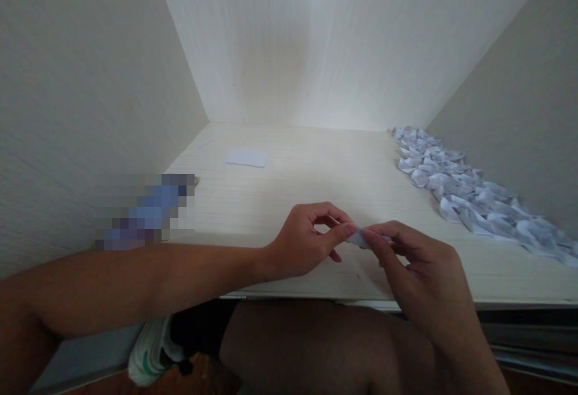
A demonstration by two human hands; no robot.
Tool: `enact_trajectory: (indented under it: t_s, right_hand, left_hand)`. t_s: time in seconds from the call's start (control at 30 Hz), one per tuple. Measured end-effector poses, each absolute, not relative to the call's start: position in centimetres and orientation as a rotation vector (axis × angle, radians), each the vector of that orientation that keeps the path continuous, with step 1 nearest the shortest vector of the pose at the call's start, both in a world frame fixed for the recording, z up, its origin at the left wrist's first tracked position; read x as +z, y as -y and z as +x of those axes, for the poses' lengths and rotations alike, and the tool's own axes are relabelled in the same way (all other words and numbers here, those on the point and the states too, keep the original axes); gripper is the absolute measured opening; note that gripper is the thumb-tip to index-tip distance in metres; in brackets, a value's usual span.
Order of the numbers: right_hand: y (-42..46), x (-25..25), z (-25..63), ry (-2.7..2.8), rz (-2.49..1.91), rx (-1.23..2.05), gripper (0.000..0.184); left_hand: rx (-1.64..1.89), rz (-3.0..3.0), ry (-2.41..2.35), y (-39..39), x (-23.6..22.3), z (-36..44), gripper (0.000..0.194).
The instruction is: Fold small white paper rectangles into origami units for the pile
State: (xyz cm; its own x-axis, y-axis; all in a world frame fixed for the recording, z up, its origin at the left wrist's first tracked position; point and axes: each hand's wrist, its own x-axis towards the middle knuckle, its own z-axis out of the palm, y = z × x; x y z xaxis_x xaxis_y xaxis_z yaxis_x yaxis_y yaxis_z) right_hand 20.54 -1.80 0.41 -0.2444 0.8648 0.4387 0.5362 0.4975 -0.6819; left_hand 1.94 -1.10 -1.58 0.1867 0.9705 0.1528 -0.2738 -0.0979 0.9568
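Observation:
A small piece of white paper (pixel 358 238) is pinched between both hands, just above the near part of the desk. My left hand (pixel 304 241) grips its left end between thumb and fingertips. On the other end, my right hand (pixel 418 259) has its thumb and index finger closed. Much of the paper is hidden by the fingers, so its exact shape cannot be made out. Farther back on the desk lies a flat white paper sheet (pixel 246 157). Many folded or crumpled white paper pieces (pixel 456 181) are heaped along the right side.
The pale wooden desk (pixel 289 190) is enclosed by a back panel (pixel 280 46) and side panels. A blurred-out bluish object (pixel 153 208) lies at the left edge, beyond my left forearm. My legs and a white shoe (pixel 151 353) show below the front edge.

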Motion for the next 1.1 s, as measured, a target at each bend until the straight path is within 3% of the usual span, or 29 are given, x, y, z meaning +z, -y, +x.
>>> enact_trajectory:
  t_s: [0.33, 1.1]
  right_hand:
    - [2.1, 0.7, 19.9, 1.844, -1.126, 0.330, 0.016]
    - [1.9, 0.4, 18.7, 1.571, -1.246, 0.543, 0.016]
  left_hand:
    - [1.194, 1.179, -0.819, 1.0, -1.8, 2.0, 0.043]
    - [1.199, 1.151, -0.833, 1.1, -1.5, 2.2, 0.041]
